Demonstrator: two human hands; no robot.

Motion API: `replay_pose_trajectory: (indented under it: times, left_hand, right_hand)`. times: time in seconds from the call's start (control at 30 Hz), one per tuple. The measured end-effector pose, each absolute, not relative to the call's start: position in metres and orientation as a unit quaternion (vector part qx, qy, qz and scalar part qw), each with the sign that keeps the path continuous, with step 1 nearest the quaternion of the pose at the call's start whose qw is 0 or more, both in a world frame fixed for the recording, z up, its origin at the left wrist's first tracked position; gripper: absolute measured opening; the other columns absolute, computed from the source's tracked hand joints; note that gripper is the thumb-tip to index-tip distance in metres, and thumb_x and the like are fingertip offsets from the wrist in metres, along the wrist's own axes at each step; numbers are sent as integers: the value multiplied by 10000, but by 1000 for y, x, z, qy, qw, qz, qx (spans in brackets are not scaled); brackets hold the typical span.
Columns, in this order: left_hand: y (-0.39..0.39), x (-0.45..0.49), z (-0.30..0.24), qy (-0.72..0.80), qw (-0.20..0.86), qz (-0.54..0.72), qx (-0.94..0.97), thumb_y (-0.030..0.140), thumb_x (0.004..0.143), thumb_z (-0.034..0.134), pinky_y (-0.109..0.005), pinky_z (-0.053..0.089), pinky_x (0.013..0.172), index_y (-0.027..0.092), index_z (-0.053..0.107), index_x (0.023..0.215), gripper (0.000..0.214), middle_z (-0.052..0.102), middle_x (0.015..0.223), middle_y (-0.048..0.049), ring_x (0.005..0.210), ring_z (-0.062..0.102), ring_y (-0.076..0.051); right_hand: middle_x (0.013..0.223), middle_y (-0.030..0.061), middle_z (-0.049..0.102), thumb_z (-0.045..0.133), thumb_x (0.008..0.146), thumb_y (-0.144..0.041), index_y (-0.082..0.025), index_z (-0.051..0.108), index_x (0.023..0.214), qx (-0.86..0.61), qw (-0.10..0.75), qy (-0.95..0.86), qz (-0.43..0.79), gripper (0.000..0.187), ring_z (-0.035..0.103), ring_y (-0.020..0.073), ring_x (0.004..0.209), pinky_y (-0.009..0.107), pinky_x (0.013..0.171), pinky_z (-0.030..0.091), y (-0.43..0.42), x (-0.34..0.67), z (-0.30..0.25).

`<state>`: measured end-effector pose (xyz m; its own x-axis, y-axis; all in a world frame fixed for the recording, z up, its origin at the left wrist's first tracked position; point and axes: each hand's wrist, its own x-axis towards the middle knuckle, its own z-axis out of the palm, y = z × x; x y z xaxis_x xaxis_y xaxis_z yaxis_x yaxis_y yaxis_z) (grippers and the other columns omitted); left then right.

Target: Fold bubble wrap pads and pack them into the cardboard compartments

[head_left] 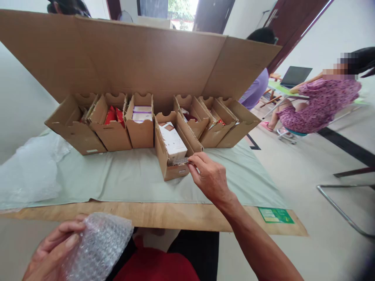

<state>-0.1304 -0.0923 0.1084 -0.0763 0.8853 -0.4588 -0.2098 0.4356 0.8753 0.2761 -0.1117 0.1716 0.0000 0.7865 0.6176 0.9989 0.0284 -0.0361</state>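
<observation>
My left hand (55,246) grips a piece of bubble wrap (101,244) by its edge, low at the front left, below the table edge. My right hand (209,175) is pinched at the near end of a narrow open cardboard bin (175,171), which stands pulled forward of the others. At its fingertips is a small clear plastic piece (180,160), mostly within the bin; its full shape is hidden. Inside that bin lies a white box (172,140) with a brown mark at its far end.
More cardboard bins (115,134) stand in a row, some holding red packets (113,115) or white boxes (142,114). Behind rises a tall cardboard panel (146,58). Bubble wrap sheets (32,171) lie at left on the green cloth (125,175). A person (322,101) sits at right.
</observation>
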Motion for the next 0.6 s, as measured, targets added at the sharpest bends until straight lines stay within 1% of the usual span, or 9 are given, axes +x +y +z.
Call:
replay_pose_trajectory:
  times: [0.13, 0.27, 0.37, 0.43, 0.53, 0.6]
  left_hand:
    - [-76, -121, 114, 560, 626, 452, 302, 321, 400, 979, -252, 634, 687, 223, 765, 656, 348, 779, 971, -43, 934, 737, -282]
    - [-69, -119, 111, 540, 637, 453, 314, 349, 413, 972, -282, 643, 703, 222, 774, 660, 341, 770, 966, -57, 952, 734, -308]
    - [-68, -116, 109, 544, 650, 438, 299, 353, 421, 971, -281, 640, 701, 230, 774, 668, 339, 769, 992, -45, 985, 729, -318]
    - [-68, -113, 109, 558, 655, 421, 287, 360, 399, 975, -281, 635, 662, 234, 773, 657, 351, 771, 986, -38, 931, 731, -308]
    - [-68, -109, 111, 563, 646, 424, 293, 391, 385, 974, -286, 629, 643, 244, 771, 651, 365, 773, 972, -31, 881, 722, -293]
    - [-66, -107, 111, 559, 636, 435, 305, 416, 394, 969, -285, 629, 671, 251, 771, 646, 360, 772, 976, -32, 929, 719, -305]
  right_hand:
    - [960, 31, 747, 548, 985, -157, -191, 680, 928, -664, 247, -671, -219, 147, 663, 144, 754, 268, 654, 407, -111, 280, 170]
    - [935, 24, 753, 552, 987, -156, -194, 685, 903, -657, 242, -675, -233, 161, 634, 144, 701, 287, 647, 387, -111, 275, 172]
    - [856, 12, 743, 581, 981, -168, -201, 681, 854, -650, 225, -686, -236, 165, 583, 156, 635, 314, 637, 368, -116, 263, 178]
    - [808, 2, 730, 598, 976, -174, -206, 674, 835, -646, 217, -697, -225, 164, 558, 163, 615, 323, 628, 359, -123, 254, 183]
    - [793, -3, 721, 602, 974, -157, -205, 669, 847, -638, 216, -710, -205, 151, 553, 161, 617, 323, 620, 353, -133, 247, 188]
    - [801, 2, 721, 598, 976, -147, -203, 665, 855, -636, 220, -713, -197, 150, 564, 161, 628, 323, 625, 359, -138, 248, 189]
